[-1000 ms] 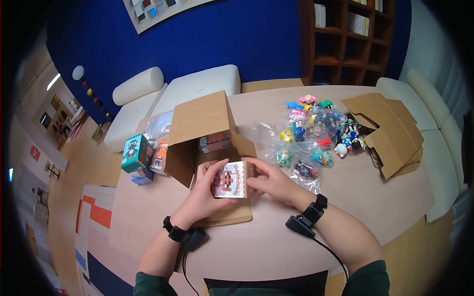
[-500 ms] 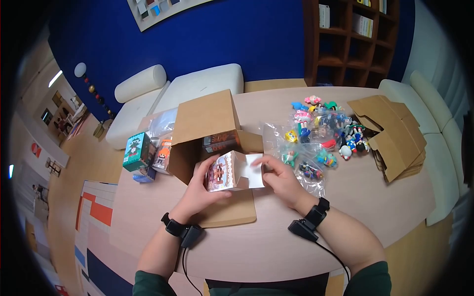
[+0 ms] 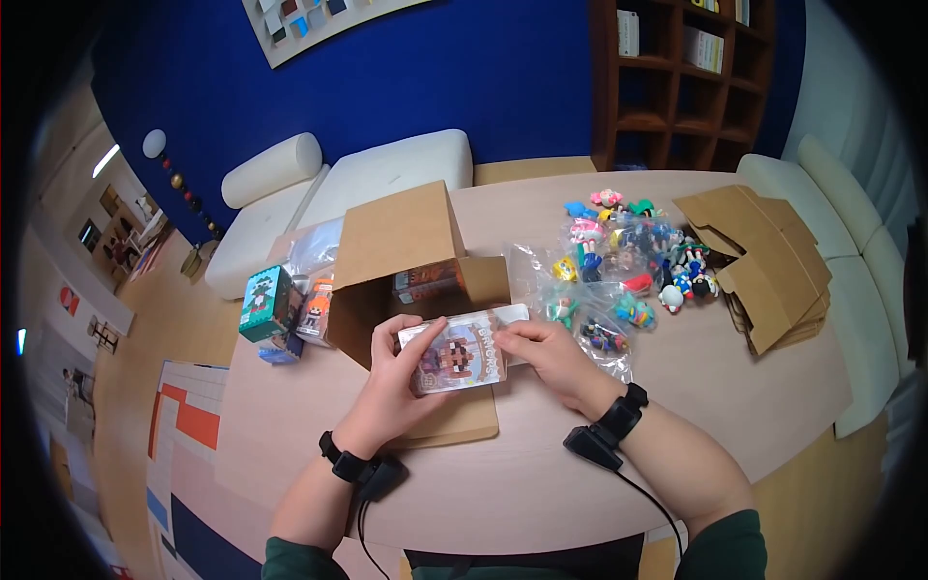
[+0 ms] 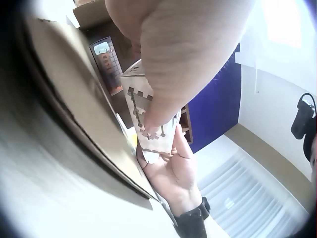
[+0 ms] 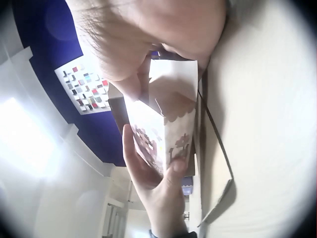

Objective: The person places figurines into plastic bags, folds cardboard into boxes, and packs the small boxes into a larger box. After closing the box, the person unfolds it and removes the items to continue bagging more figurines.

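A small printed box, white and brown with a pixel-style figure, is held between both hands over the front of the cardboard carton. My left hand grips its left side, thumb on the printed face and fingers behind. My right hand pinches the right end, where a white flap stands out. The right wrist view shows that end of the small box open, with a pale flap raised beside my right hand. Its inside is too shadowed to make out.
Dark printed boxes lie inside the carton. Left of it stand a green box and an orange one. Bagged figurines cover the table's right middle; flattened cardboard lies far right.
The small box's right end was opened and its white flap swung out; now the flap is partly behind the box, whose printed face is turned more upward. Both hands still hold it.
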`<state>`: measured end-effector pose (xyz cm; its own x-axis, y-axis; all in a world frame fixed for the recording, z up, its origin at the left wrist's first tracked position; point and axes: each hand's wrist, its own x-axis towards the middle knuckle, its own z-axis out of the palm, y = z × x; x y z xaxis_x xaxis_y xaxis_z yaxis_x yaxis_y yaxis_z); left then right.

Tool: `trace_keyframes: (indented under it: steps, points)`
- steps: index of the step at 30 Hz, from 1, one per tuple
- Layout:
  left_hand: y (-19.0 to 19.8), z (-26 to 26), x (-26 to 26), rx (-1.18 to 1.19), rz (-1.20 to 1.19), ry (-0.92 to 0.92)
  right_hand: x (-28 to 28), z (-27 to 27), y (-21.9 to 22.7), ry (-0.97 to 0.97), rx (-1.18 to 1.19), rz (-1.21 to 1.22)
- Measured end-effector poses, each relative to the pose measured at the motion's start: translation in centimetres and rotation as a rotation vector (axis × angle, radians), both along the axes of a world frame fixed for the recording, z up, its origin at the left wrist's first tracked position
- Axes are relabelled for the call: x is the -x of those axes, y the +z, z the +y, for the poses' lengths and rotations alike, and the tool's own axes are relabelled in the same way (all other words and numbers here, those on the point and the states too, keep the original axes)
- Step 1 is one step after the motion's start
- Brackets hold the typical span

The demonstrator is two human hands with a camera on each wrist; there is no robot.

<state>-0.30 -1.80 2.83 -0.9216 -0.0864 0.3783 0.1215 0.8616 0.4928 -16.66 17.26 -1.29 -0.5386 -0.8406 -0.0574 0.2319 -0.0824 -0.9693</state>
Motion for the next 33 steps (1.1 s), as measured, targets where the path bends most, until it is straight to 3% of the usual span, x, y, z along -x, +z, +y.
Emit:
trace_keyframes:
  steps: [4, 8, 10, 14, 17, 18, 20, 21, 23, 25, 27, 31, 33]
  points:
    - [-0.8, -0.3, 0.4, -0.190, -0.039, -0.012, -0.2, -0.4, 0.4, -0.242, 0.203, -0.232]
    - [-2.0, -1.5, 0.6, -0.350, -0.091, 0.042, 0.7, 0.5, 2.6, -0.452, 0.145, -0.158]
    - [-2.4, -1.9, 0.6, -0.314, -0.100, 0.017, 2.1, 0.6, 3.6, -0.556, 0.339, -0.004]
    - [-2.4, -2.0, 0.7, -0.341, -0.075, -0.021, 2.2, 1.7, 8.6, -0.760, 0.424, -0.025]
    - [-2.7, -2.0, 0.7, -0.388, -0.058, -0.042, 4.6, 3.6, 8.1, -0.758, 0.411, 0.329]
    - [-3.1, -2.2, 0.8, -0.502, -0.033, -0.065, 5.1, 3.6, 8.1, -0.759, 0.411, 0.331]
    - [-3.2, -1.9, 0.8, -0.617, -0.011, -0.090, 5.8, 3.6, 7.9, -0.803, 0.071, 0.982]
    - [-2.8, -1.6, 0.8, -0.730, -0.009, -0.097, 5.5, 3.5, 7.9, -0.807, 0.069, 0.981]
    - [-2.5, -1.6, 0.7, -0.831, -0.009, -0.112, 3.9, 2.5, 7.9, -0.774, 0.175, 1.088]
    - [-2.7, -1.7, 0.8, -0.823, 0.015, -0.127, 1.3, 2.1, 8.4, -0.575, 0.167, 1.076]
    - [-2.9, -1.8, 0.9, -0.811, 0.042, -0.145, -1.5, 2.1, 9.8, -0.277, -0.072, 0.878]
    - [-3.1, -2.1, 1.0, -0.808, 0.185, -0.150, -2.5, 1.1, 6.3, -0.080, -0.253, 0.811]
    - [-2.8, -2.0, 0.9, -0.866, 0.274, -0.146, -2.5, 0.2, 3.6, -0.065, -0.136, 0.386]
